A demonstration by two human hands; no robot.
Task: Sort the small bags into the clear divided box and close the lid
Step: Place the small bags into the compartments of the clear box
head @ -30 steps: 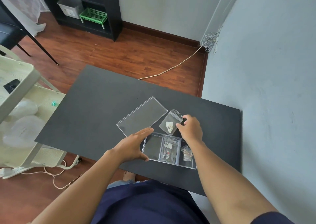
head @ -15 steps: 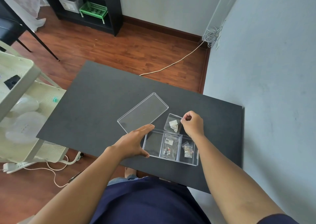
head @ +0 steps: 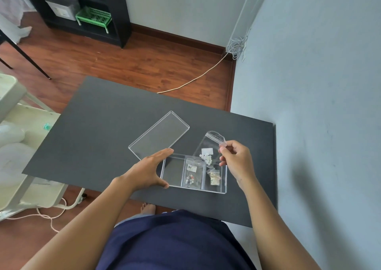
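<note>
Black tabletop (head: 92,141): its right edge lies close along the grey wall (head: 319,104); a cream trolley (head: 24,166) stands against its left edge. Beyond the far edge are wood floor and a white cable (head: 193,80) running to the wall corner. A black shelf unit (head: 99,11) holding a green basket (head: 93,18) stands well apart at the far wall.

Clear divided box (head: 193,173) sits near the tabletop's front edge, right of centre, open. Left compartment is bare; the middle holds one small bag (head: 191,173) with a label; the right holds a bag of gold pieces (head: 214,178). The clear lid (head: 158,135) lies flat just behind the box's left end, angled, its near corner under the left hand.

Left hand (head: 148,170): grip spread wide, thumb and fingers bracketing the box's left wall, closed on nothing. Right hand (head: 237,160): grip pinched on the top strip of a third bag (head: 208,150), which hangs tilted above the box's far right corner, white pieces inside.

The tabletop's far and left parts are open; room to the right is tight against the wall.
</note>
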